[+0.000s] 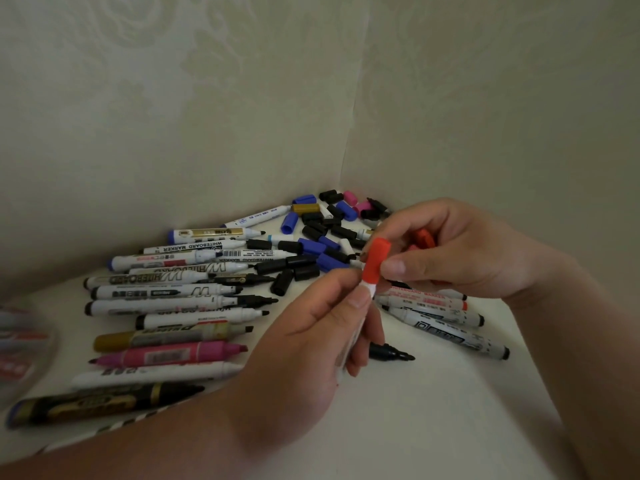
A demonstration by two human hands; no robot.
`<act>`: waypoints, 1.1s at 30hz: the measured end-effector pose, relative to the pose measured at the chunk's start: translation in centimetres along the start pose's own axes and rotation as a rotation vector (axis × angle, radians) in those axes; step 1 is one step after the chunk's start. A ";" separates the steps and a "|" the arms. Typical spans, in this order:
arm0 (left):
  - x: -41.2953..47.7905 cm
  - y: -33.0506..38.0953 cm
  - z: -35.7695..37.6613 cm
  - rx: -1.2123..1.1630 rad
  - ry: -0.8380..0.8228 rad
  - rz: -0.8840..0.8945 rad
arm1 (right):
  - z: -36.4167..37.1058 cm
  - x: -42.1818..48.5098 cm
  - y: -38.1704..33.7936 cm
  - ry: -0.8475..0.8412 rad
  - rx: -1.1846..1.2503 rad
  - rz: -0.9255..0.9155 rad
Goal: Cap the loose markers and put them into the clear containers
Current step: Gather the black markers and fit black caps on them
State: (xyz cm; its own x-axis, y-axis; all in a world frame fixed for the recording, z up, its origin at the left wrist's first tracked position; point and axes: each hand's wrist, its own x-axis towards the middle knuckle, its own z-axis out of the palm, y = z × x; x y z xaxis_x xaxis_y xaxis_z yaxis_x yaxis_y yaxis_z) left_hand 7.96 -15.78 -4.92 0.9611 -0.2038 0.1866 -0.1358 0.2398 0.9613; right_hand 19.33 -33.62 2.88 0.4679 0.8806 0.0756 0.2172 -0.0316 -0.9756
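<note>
My left hand (311,334) grips a white marker (358,327) upright, most of its barrel hidden in the fingers. A red cap (376,261) sits on the marker's top end, pinched by the thumb and fingers of my right hand (450,251). Several uncapped markers (166,292) lie in a row on the white table to the left. A few more markers (446,323) lie under my right hand. Loose black, blue and pink caps (318,237) are heaped in the corner. A clear container (20,348) with markers inside shows blurred at the left edge.
Patterned walls (242,116) meet in a corner just behind the cap pile. A black marker (391,353) lies uncapped behind my left hand. Red caps (425,237) peek out behind my right fingers. The white table (433,410) stretches toward me.
</note>
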 end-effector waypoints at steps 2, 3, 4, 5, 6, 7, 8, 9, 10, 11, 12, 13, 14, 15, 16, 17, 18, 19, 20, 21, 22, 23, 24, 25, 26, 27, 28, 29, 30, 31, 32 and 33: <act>0.0 -0.2 -0.2 -0.006 -0.003 -0.016 | 0.3 -0.2 -0.4 0.029 -0.058 0.005; 0.1 -0.3 -0.3 -0.018 -0.004 -0.027 | 0.4 -0.3 -0.7 0.048 -0.106 0.002; 0.1 -0.2 -0.2 -0.035 -0.006 -0.038 | 0.5 -0.4 -0.9 0.058 -0.158 -0.003; 0.1 -0.1 -0.2 -0.045 -0.014 -0.041 | 0.8 -0.5 -1.1 0.055 -0.198 -0.004; 0.1 0.1 0.0 -0.045 -0.023 -0.036 | 1.1 -0.5 -1.3 0.043 -0.218 -0.006; 0.1 0.3 0.2 -0.034 -0.029 -0.029 | 1.5 -0.4 -1.5 0.032 -0.226 -0.008; 0.0 0.6 0.3 -0.012 -0.033 -0.025 | 1.9 -0.3 -1.7 0.027 -0.235 -0.011; -0.1 0.9 0.5 0.015 -0.039 -0.030 | 2.5 -0.3 -1.9 0.027 -0.251 -0.011; -0.1 1.1 0.6 0.033 -0.048 -0.039 | 2.9 -0.3 -2.1 0.028 -0.270 -0.014; -0.1 1.4 0.6 0.035 -0.055 -0.050 | 3.3 -0.3 -2.2 0.029 -0.288 -0.014; 0.0 1.7 0.7 0.024 -0.057 -0.058 | 3.5 -0.3 -2.3 0.036 -0.306 -0.018; 0.1 2.0 0.7 0.008 -0.052 -0.068 | 3.7 -0.2 -2.3 0.046 -0.320 -0.024; 0.2 2.2 0.7 -0.010 -0.045 -0.082 | 3.8 -0.2 -2.3 0.059 -0.325 -0.035; 0.3 2.4 0.7 -0.032 -0.040 -0.098 | 3.8 -0.1 -2.2 0.073 -0.323 -0.046; 0.5 2.6 0.7 -0.057 -0.036 -0.118 | 3.7 0.0 -2.0 0.082 -0.317 -0.055; 0.7 2.8 0.6 -0.081 -0.036 -0.146 | 3.6 0.2 -1.7 0.084 -0.308 -0.054; 0.9 2.9 0.4 -0.102 -0.033 -0.178 | 3.4 0.4 -1.4 0.083 -0.293 -0.045; 1.0 2.9 0.3 -0.115 -0.025 -0.213 | 3.2 0.6 -1.1 0.092 -0.260 -0.032; 1.1 2.9 0.1 -0.106 -0.020 -0.245 | 2.9 0.8 -0.7 0.116 -0.202 -0.024; 1.2 3.0 0.0 -0.083 -0.025 -0.268 | 2.6 0.9 -0.4 0.147 -0.124 -0.019; 1.2 3.0 -0.1 -0.066 -0.036 -0.280 | 2.3 1.1 -0.1 0.182 -0.048 -0.013; 1.3 3.0 -0.1 -0.065 -0.042 -0.287 | 2.1 1.2 0.1 0.216 0.008 0.004; 1.3 3.0 -0.2 -0.077 -0.040 -0.294 | 1.9 1.2 0.3 0.241 0.048 0.031; 1.4 3.0 -0.2 -0.094 -0.036 -0.305 | 1.8 1.2 0.3 0.250 0.085 0.067; 1.5 3.0 -0.3 -0.110 -0.034 -0.313 | 1.7 1.3 0.4 0.242 0.124 0.110; 1.5 3.0 -0.4 -0.121 -0.033 -0.316 | 1.7 1.3 0.3 0.226 0.168 0.154; 1.5 2.9 -0.3 -0.126 -0.031 -0.314 | 1.7 1.3 0.2 0.210 0.215 0.194; 1.5 2.8 -0.3 -0.127 -0.025 -0.308 | 1.7 1.4 0.1 0.197 0.263 0.227; 1.4 2.6 -0.2 -0.126 -0.018 -0.300 | 1.8 1.4 0.0 0.189 0.314 0.252; 1.3 2.5 -0.2 -0.123 -0.014 -0.284 | 1.8 1.5 -0.1 0.193 0.375 0.270; 1.2 2.3 -0.1 -0.120 -0.014 -0.257 | 1.8 1.6 -0.2 0.203 0.456 0.288; 1.1 2.0 -0.1 -0.118 -0.019 -0.224 | 1.7 1.7 -0.2 0.208 0.554 0.307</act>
State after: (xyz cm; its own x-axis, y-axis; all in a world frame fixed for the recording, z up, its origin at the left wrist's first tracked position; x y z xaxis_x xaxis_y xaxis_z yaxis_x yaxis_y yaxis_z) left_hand 8.78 -15.42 -2.77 0.9591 -0.2821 -0.0238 0.1105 0.2956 0.9489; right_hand 18.62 -31.32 2.89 0.6058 0.7591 -0.2383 -0.3982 0.0300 -0.9168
